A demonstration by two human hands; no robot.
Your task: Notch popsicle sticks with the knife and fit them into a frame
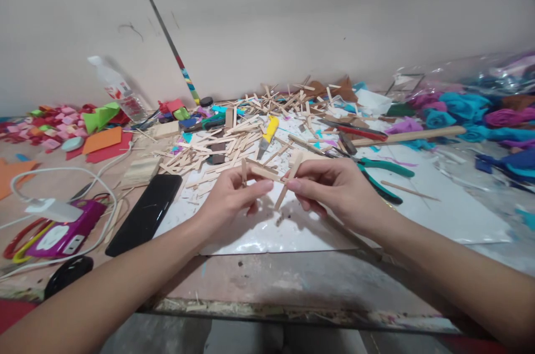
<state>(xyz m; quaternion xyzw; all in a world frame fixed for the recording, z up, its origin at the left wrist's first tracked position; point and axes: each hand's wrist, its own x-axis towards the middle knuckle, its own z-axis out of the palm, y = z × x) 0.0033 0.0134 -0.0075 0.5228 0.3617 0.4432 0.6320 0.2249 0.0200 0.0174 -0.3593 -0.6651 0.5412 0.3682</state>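
Note:
Both my hands meet over a white sheet [438,203] on the table, holding a small frame of glued wooden sticks [271,175] between them. My left hand [232,195] pinches the frame's left end with thumb and fingers. My right hand [334,187] grips its right end, where a stick slants down below my fingers. A heap of loose wooden sticks [234,139] lies just behind my hands.
Green-handled pliers [382,173], red-handled pliers [359,132], a yellow utility knife [267,134] and a long wooden dowel [412,135] lie behind. A black phone [144,212], white charger with cable [52,209] and purple box [67,234] sit left. Paper flowers [472,111] pile right; a plastic bottle [117,89] stands back left.

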